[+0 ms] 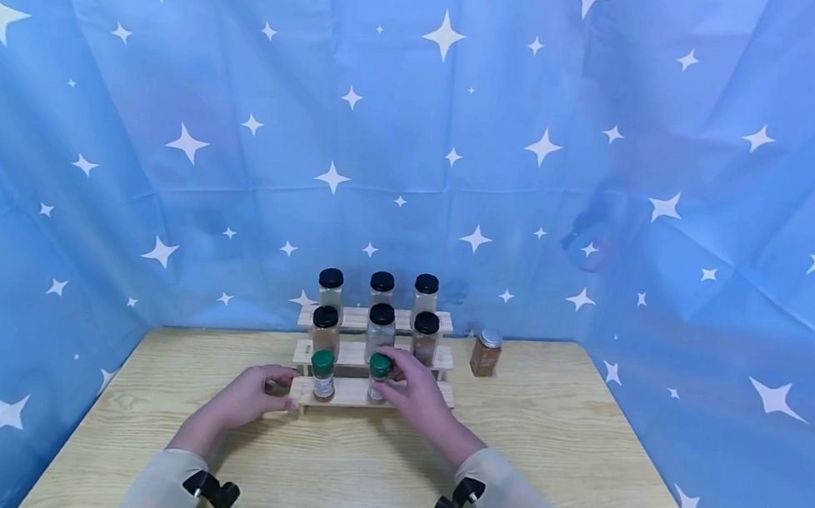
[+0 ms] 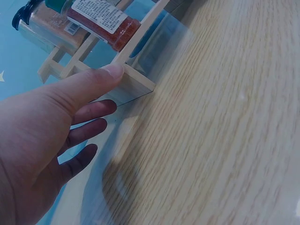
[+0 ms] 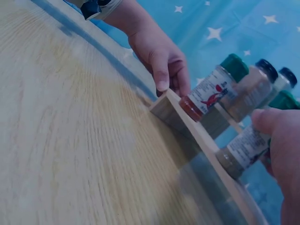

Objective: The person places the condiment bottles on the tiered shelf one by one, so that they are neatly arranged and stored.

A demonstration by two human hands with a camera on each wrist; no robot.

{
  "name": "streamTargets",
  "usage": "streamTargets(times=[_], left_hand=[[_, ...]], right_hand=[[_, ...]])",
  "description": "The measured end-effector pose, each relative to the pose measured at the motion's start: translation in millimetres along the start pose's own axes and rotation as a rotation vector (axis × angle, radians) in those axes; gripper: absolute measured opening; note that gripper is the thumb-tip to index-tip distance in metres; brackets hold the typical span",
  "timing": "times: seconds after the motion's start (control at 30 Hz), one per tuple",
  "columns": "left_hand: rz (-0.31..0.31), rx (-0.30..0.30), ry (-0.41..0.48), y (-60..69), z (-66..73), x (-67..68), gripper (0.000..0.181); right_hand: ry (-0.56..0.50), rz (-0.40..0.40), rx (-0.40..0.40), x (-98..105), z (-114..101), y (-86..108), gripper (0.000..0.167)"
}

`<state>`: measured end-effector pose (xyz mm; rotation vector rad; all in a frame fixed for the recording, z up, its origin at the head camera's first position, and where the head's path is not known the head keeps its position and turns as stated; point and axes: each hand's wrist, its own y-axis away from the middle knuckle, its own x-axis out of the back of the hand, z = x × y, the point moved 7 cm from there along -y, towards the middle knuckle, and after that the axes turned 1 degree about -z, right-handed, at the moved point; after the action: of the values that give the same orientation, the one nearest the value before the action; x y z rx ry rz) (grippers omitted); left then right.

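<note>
A three-tier wooden spice rack (image 1: 349, 393) stands at the back of the table. My left hand (image 1: 249, 397) holds the left end of its lowest shelf, thumb at the front corner and fingers behind. On that shelf, toward the left, a green-capped spice jar (image 2: 105, 21) with red contents stands upright. My right hand (image 1: 423, 397) pinches a second green-capped spice jar (image 3: 244, 149) between thumb and fingers. This jar's base is at the lowest shelf, right of the first; its far side is hidden by the hand.
Black-capped jars fill the two upper tiers, among them a clear one (image 1: 380, 330) right behind my right hand. A silver-capped jar (image 1: 487, 354) stands on the wooden table (image 1: 543, 454), right of the rack. A blue star-patterned curtain (image 1: 393, 118) hangs close behind.
</note>
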<state>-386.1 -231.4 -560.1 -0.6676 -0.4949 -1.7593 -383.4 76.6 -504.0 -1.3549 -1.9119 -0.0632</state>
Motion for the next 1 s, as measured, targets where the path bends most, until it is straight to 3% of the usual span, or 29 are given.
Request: streamTargets(times=[0.33,0.53,0.8,1.0], left_hand=[[-0.002,-0.014,0.01,2.3,2.1,-0.6,0.053],[-0.005,-0.027,0.006,2.1,2.1,-0.6,0.053],[-0.002,-0.012,0.021,2.6,1.8,1.0,0.054],[-0.007,-0.009,0.009,1.9,2.2,0.4,0.054]], right_hand=[[0.013,0.049,0.004,-1,-3,8.3,0.071],[0.032,0.102,0.063,6,-5,12.1,0.075],[-0.022,0.104,-0.039,28,0,20.4,0.061],[-0.081,0.144,-0.063,54,9,30.5,0.047]])
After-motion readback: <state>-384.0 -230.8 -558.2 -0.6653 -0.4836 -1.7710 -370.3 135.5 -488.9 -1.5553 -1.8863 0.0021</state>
